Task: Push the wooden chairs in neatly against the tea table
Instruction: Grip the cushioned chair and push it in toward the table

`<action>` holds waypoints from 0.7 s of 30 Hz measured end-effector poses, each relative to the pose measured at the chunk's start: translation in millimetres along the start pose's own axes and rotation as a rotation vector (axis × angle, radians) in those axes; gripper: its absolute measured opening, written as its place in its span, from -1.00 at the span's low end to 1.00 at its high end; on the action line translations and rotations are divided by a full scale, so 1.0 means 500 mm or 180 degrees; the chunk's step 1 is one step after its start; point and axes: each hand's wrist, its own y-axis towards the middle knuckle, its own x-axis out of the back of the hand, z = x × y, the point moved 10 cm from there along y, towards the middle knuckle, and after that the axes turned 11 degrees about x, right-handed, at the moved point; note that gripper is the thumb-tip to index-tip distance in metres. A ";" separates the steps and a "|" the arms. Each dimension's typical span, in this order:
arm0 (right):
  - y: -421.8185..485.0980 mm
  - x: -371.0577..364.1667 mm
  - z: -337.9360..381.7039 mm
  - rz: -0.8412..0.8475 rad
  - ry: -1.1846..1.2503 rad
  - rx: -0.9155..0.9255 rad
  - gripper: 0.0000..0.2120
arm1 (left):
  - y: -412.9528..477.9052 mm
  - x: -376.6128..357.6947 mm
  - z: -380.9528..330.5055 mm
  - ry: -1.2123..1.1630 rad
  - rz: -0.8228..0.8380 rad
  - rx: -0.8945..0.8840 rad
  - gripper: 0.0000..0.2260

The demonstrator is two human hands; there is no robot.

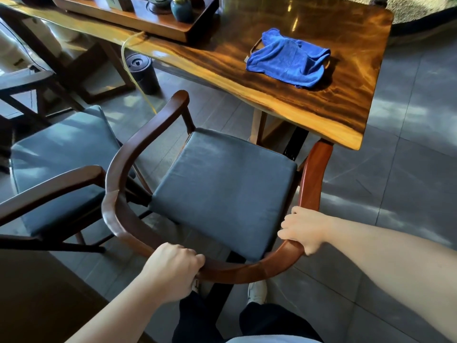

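While gripped by left hand (173, 271) and right hand (303, 231) on rail, chair (222, 189) stood short of table (321, 95); second chair (59, 154) unpushed too.

chair (222, 184) in front of table (321, 100), seat short of its edge | second chair (61, 154) to its left | cloth (289, 60) on table | tray (138, 18) on table, behind-left

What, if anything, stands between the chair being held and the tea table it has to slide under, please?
Nothing visible lies on the floor between the chair and the tea table. Its right armrest tip already meets the table's near corner and may catch there. Both the left hand and the right hand grip the curved back rail.
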 end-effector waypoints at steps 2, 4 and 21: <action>-0.015 -0.010 -0.018 0.0025 -0.0010 -0.0047 -0.64 | 0.016 0.000 -0.018 -0.0067 -0.0009 -0.0032 -0.80; -0.020 -0.016 -0.030 0.0011 -0.0023 -0.0104 -0.64 | 0.016 0.022 -0.029 -0.0116 -0.0257 -0.0193 -0.85; 0.102 0.190 0.209 -0.2180 0.2308 -0.1018 -0.47 | -0.002 0.032 0.341 -0.0247 -0.0647 -0.0442 -0.56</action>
